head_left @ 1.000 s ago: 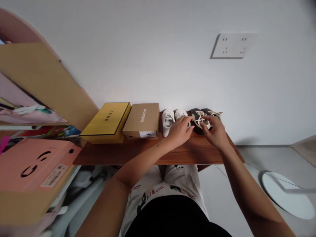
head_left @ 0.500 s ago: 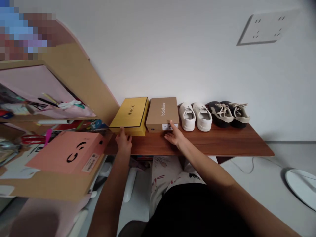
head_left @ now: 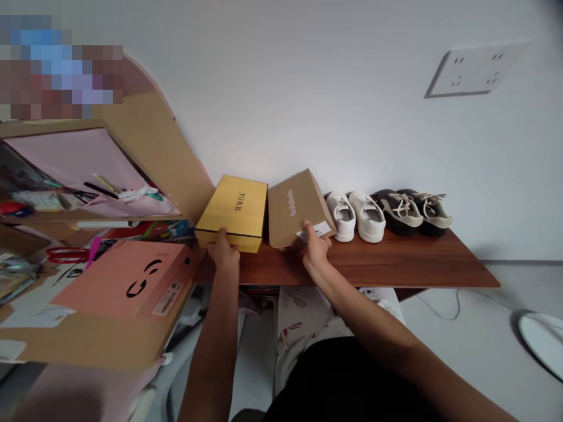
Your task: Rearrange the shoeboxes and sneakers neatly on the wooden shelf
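Observation:
My left hand (head_left: 224,251) grips the front edge of a yellow shoebox (head_left: 237,202) marked MMOK, thumb on top and fingers below. Beside it, a brown shoebox (head_left: 292,202) marked balabala is tilted and turned, its right side raised. My right hand (head_left: 315,245) is closed on that box's front right corner, with the thumb over a white label. To the right of the boxes stand white sneakers (head_left: 370,220), then black shoes with beige laces (head_left: 402,211). All rest on a reddish-brown wooden board (head_left: 396,264).
On the left, a desk with shelves (head_left: 88,346) holds a pink box (head_left: 127,278), red-handled scissors (head_left: 73,254) and pens. A wall socket plate (head_left: 477,70) is at upper right. A white round base (head_left: 543,340) and a cable (head_left: 453,313) lie on the floor at right.
My right hand has closed on the brown shoebox and tipped it up, turning it askew. The yellow shoebox has turned slightly, with my left hand now gripping it. The view has shifted a little.

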`<act>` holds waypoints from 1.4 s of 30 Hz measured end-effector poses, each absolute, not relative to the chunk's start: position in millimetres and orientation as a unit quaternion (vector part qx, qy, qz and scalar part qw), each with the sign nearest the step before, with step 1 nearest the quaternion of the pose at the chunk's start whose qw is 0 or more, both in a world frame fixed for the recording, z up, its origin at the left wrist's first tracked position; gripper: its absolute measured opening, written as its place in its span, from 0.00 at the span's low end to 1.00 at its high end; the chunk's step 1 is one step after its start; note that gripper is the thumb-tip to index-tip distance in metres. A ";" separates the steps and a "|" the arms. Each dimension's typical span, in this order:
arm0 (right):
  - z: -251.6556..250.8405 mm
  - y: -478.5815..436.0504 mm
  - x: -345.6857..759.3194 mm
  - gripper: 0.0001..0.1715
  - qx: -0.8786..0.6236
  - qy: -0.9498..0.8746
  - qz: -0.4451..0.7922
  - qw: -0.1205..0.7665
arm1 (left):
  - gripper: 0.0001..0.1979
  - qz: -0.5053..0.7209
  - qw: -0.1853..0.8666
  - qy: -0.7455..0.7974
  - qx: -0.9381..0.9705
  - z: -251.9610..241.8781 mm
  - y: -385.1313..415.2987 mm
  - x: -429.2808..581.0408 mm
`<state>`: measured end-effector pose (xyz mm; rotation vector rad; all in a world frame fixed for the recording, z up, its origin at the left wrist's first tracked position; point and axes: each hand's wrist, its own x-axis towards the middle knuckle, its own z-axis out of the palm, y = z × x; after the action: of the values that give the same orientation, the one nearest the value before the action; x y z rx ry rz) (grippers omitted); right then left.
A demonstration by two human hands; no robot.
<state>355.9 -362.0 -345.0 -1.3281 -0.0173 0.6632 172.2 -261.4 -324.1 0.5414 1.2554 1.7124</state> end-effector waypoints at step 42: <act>-391.2 -368.6 377.5 0.24 -0.640 -0.705 -0.084 0.293 | 0.11 0.291 -0.047 0.475 0.829 -402.6 -277.9 142.7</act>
<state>377.5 -368.6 -391.2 -1.7058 -1.8787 -0.2249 142.7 -277.9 -402.6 2.6851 1.5399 0.9413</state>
